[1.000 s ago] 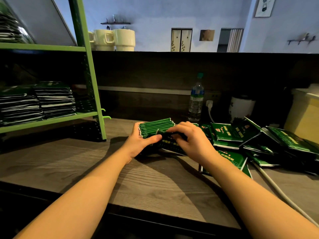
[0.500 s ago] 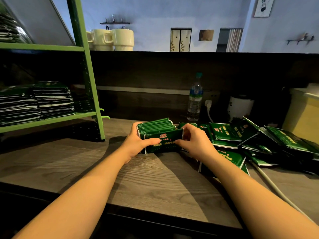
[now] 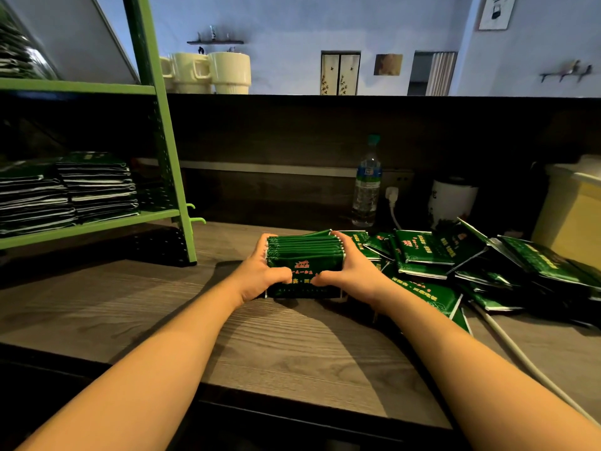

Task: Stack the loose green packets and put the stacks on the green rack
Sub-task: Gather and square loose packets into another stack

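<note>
A bundle of several green packets (image 3: 304, 255) stands on its edge on the wooden counter (image 3: 292, 346), printed face toward me. My left hand (image 3: 260, 275) grips its left end and my right hand (image 3: 351, 271) grips its right end, thumbs on the front. Loose green packets (image 3: 422, 252) lie in a heap just right of my right hand. The green rack (image 3: 97, 222) stands at the left, and its lower shelf holds two stacks of packets (image 3: 97, 187).
A water bottle (image 3: 367, 187), a white jar (image 3: 450, 200) and a yellow bin (image 3: 572, 216) stand at the back right. A white cable (image 3: 520, 356) runs across the counter's right side. Cream mugs (image 3: 211, 73) sit on the dark ledge above.
The bundle was tilted in my left hand; my right hand set a packet against its front. Both hands now press the bundle's ends, squared and upright on the counter.
</note>
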The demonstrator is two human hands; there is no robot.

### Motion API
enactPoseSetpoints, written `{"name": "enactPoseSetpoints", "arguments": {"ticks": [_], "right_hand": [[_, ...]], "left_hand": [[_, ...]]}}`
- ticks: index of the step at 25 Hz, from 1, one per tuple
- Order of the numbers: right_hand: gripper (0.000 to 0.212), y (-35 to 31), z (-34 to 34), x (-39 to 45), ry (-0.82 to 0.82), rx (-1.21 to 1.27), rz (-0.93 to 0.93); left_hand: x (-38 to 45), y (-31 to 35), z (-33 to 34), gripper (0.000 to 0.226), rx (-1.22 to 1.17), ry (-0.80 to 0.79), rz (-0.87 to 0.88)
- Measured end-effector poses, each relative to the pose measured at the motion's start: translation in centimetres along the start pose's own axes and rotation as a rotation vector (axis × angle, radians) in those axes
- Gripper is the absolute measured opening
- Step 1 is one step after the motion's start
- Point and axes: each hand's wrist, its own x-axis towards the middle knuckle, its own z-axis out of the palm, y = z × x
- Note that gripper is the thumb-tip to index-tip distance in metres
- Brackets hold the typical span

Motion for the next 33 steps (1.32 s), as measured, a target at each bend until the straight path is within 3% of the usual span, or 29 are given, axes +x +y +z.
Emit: {"name": "enactPoseSetpoints", "arguments": {"ticks": [4,10,16,22,25,29,33], "right_hand": [[0.123,0.1,-0.4,0.0,-0.05,0.065,0.028],[0.072,-0.3,-0.9,-0.5,0.013,0.04,-0.05],[0.073,-0.7,-1.3,-0.8,0.019,-0.104,-0.092],[0.064,-0.8,-0.1,-0.5,0.128,-0.017,-0.073],[0.068,-0.4,1.4,-0.4,0.076,-0.075,-0.105],[0.087,0.4,2.4,-0.1,-0.041,-0.027,-0.122],[0.088,0.7,2.2,0.4,0.038,0.051,-0.163]], "left_hand": [[-0.1,0.1,-0.5,0.061,-0.13,0.0,-0.042],[-0.1,-0.1,-0.3,0.075,-0.027,-0.006,-0.021],[0.0,-0.1,-0.1,0.063,0.026,-0.01,0.005],[0.2,1.3,-0.1,0.078,-0.453,0.271,0.093],[0.1,2.0,-0.2,0.075,-0.597,0.287,0.088],[-0.3,1.7,2.5,0.056,-0.432,0.111,0.105],[-0.1,1.1,2.7,0.074,-0.27,0.119,0.101]]}}
